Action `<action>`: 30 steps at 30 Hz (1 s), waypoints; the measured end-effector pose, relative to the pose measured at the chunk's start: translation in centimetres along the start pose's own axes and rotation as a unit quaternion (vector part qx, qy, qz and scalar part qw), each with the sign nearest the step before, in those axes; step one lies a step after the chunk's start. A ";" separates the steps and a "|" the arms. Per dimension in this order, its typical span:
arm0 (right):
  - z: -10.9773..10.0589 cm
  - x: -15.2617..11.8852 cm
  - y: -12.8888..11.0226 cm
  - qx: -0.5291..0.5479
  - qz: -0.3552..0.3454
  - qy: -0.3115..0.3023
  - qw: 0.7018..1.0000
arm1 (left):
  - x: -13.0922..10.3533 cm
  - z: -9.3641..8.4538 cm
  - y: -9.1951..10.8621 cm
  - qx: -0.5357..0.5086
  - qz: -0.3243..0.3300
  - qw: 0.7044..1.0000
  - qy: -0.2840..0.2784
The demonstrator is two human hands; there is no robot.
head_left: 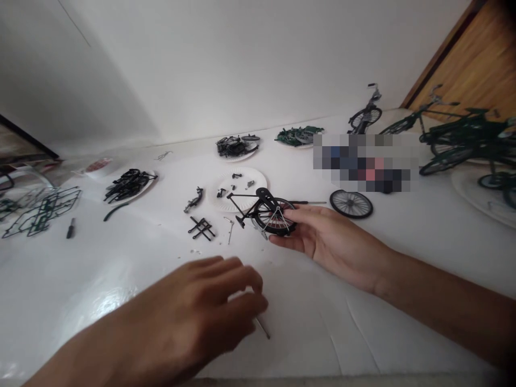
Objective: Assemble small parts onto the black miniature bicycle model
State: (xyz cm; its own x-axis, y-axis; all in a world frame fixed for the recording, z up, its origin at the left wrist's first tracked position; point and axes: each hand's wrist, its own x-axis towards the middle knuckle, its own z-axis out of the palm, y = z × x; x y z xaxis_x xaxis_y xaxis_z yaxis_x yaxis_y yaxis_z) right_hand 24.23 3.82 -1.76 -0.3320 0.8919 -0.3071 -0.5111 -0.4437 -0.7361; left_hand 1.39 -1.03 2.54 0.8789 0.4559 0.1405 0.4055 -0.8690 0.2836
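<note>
My right hand [322, 236] is closed on a partly built miniature bicycle [276, 215], gripping it by its rear wheel. The bicycle has a black frame, a chain cover and silver stays; no front wheel shows on it. Nearer the camera, my left hand [217, 301] hovers palm down with fingers curled together. A thin metal rod [263, 328] shows just below its fingertips; whether the hand holds it I cannot tell. A loose spoked wheel [351, 203] lies beyond my right wrist. Left of the bicycle are a black crossed rack piece [201, 228] and a dark fork-like part [194, 200].
A paper plate [260, 180] with small black parts sits behind the bicycle. Further plates carry black parts [131, 184], [236, 146] and green parts [298, 136]. Finished miniature bicycles [447, 129] stand at right. Green wire frames [44, 212] and a small screwdriver [71, 228] lie at left.
</note>
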 end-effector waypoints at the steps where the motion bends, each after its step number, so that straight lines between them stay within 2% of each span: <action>1: 0.0 0.0 0.0 -0.001 0.001 0.000 1.000 | -0.2 0.4 0.4 0.011 0.024 1.000 -0.014; 4: 0.2 0.1 0.0 -0.001 0.000 -0.004 1.000 | -0.5 1.6 1.3 0.069 0.079 0.994 0.006; 7: 0.2 0.1 0.1 -0.001 -0.005 -0.002 1.000 | -0.4 1.5 1.5 0.080 0.093 0.992 0.030; 10: 0.3 0.1 0.1 0.001 0.001 0.008 1.000 | 0.5 -0.2 0.2 0.014 0.024 0.998 0.050; 12: 0.3 0.1 0.0 0.002 0.007 -0.002 1.000 | 1.7 -1.4 -1.4 -0.030 -0.064 0.992 0.105; 16: 0.3 0.1 -0.2 -0.006 0.005 -0.021 1.000 | 4.9 -2.2 -4.6 -0.161 -0.167 0.951 0.207; 18: 0.3 0.0 -0.2 -0.013 0.001 -0.028 1.000 | 6.2 -1.8 -5.5 -0.239 -0.177 0.927 0.228; 21: 0.2 0.0 -0.2 -0.018 -0.008 -0.034 0.999 | 7.3 -0.9 -5.6 -0.291 -0.174 0.905 0.258; 26: 0.4 0.0 -0.1 -0.012 -0.010 -0.026 1.000 | 7.9 -0.3 -4.3 -0.246 -0.202 0.881 0.349; 30: 0.4 0.1 -0.1 -0.012 -0.009 -0.017 1.000 | 8.1 0.0 -3.7 -0.225 -0.218 0.873 0.375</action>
State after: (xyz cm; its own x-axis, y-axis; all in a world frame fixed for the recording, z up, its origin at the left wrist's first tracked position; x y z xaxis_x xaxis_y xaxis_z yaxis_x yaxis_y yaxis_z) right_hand 23.97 3.98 -1.48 -0.3502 0.8958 -0.2736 -0.4973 -0.4254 -0.7561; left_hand 7.01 5.90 2.68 0.1862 0.8682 0.4599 0.3716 -0.4955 0.7851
